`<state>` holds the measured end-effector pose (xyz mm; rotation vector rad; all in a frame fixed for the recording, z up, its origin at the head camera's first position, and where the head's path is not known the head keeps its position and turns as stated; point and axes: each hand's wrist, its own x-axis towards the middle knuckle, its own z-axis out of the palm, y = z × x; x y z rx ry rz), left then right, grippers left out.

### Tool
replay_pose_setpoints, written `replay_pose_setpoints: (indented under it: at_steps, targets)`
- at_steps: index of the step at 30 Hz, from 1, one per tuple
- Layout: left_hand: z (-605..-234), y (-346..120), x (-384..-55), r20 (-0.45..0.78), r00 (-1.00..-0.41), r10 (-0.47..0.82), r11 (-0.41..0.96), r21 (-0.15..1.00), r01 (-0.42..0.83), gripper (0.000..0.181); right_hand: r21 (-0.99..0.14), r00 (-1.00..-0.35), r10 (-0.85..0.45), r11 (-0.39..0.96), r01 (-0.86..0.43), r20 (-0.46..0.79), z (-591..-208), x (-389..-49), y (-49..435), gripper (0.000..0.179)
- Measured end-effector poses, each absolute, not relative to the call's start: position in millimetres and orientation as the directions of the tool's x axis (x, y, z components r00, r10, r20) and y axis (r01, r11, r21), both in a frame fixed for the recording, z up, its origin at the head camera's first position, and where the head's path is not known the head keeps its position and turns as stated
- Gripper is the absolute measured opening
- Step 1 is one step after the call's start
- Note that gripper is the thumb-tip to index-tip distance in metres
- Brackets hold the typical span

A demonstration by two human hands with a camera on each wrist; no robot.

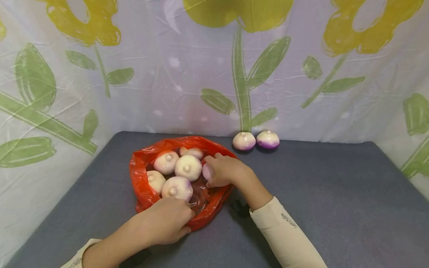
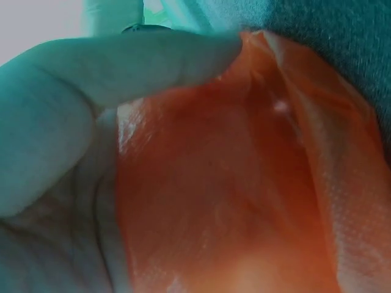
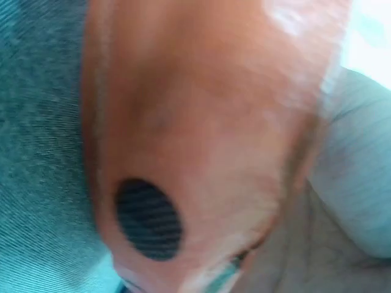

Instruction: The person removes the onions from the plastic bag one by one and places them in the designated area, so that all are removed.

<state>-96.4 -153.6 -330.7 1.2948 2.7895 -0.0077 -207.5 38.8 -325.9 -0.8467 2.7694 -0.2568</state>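
Observation:
A red plastic bag point(image 1: 140, 186) lies with its mouth wide, and several white-and-purple turnips point(image 1: 188, 168) sit inside. At its near rim, my left hand point(image 1: 164, 219) pinches the plastic between thumb and fingers. The left wrist view shows the thumb point(image 2: 140, 64) along the edge of the red film point(image 2: 201, 183). My right hand point(image 1: 224, 170) reaches in over the right rim, its fingers curled round a turnip point(image 1: 207, 172) that they partly hide. In the right wrist view the red bag wall point(image 3: 208, 122) covers most of that hand.
Two more turnips, one paler point(image 1: 244, 141) and one deeper purple point(image 1: 268, 140), stand side by side at the back edge of the grey table point(image 1: 318, 201). Behind it hangs a flower-printed cloth point(image 1: 161, 93), which also lines both sides.

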Motion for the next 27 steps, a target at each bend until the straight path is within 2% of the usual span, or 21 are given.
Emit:
replay_pose_setpoints:
  at_steps: [4, 15, 27]
  targets:
    - [-333.0, -154.9, -95.6, -0.095, -0.647, 0.757, 0.651, 0.028, 0.758, 0.025, -0.237, -0.77, -0.617, 0.782, -0.577, -0.163, -322.4, -206.2, 39.5, 0.049]
    - [-336.6, -152.4, -94.0, -0.06, -0.632, 0.773, 0.634, 0.024, 0.773, 0.022, -0.244, -0.736, -0.66, 0.747, -0.619, -0.152, -313.8, -201.5, 41.3, 0.039]
    - [-343.3, -149.0, -93.9, -0.001, -0.618, 0.786, 0.618, -0.031, 0.786, 0.026, -0.244, -0.717, -0.681, 0.728, -0.641, -0.149, -301.3, -195.4, 44.0, 0.038]
